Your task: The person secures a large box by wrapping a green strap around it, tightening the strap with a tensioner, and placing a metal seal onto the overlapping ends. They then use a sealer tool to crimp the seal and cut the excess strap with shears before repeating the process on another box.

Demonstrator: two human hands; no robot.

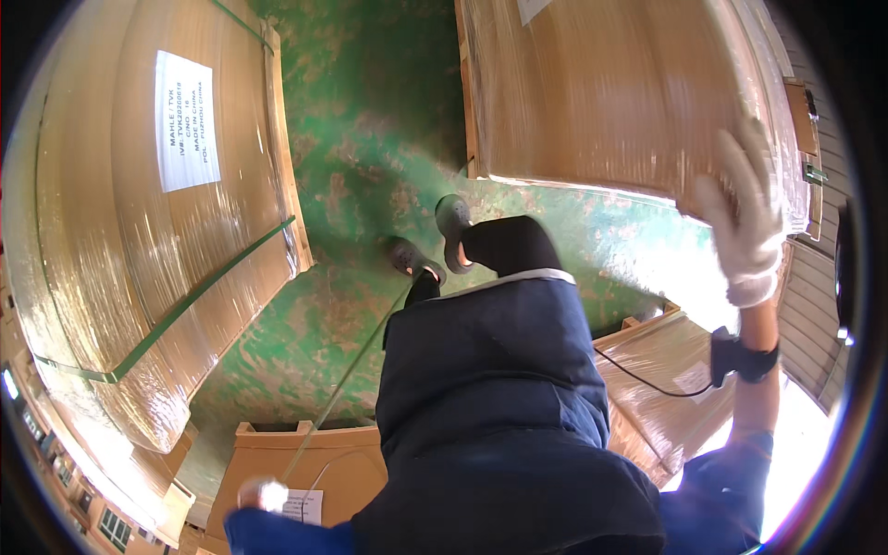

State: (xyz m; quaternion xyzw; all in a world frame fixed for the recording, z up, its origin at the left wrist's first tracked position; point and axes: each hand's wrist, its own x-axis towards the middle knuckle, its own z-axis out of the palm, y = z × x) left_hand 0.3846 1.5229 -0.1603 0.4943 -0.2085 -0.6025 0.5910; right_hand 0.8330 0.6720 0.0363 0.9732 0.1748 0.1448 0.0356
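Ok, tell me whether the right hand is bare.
No: the right hand wears a whitish glove that covers the fingers and ends near the wrist.

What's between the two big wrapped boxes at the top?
In the head view, patchy green floor lies between the left box and the right box, with grey shoes near the lower end.

A green floor (342,139) is spreading ahead of the left hand (264,495), its surface showing irregular brownish patches. Just left of the right hand (745,222), a white glare (671,250) is gleaming on this floor. A ribbed grey wall (809,301) is rising to the right of that hand, while strong white light (800,453) is blazing behind it. Well left of the left hand, a small paned window (115,529) is appearing.
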